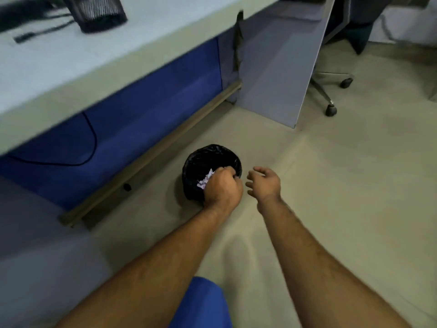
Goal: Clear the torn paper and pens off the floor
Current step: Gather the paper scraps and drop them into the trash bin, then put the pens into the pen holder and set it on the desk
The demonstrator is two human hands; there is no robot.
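A small round bin with a black liner [208, 159] stands on the beige floor beside the desk's base rail. My left hand [222, 188] is fisted over the bin's near rim, shut on crumpled white torn paper [205, 181] that sticks out on its left side. My right hand [264, 182] hovers just right of the bin with its fingers loosely apart and nothing in it. No pens show on the floor.
A pale desk [71, 67] with a blue front panel runs across the upper left; a black mesh holder [99, 13] stands on it. A grey side panel [279, 67] and an office chair's wheeled base [331, 95] stand at upper right. A black cable [89, 136] hangs under the desk.
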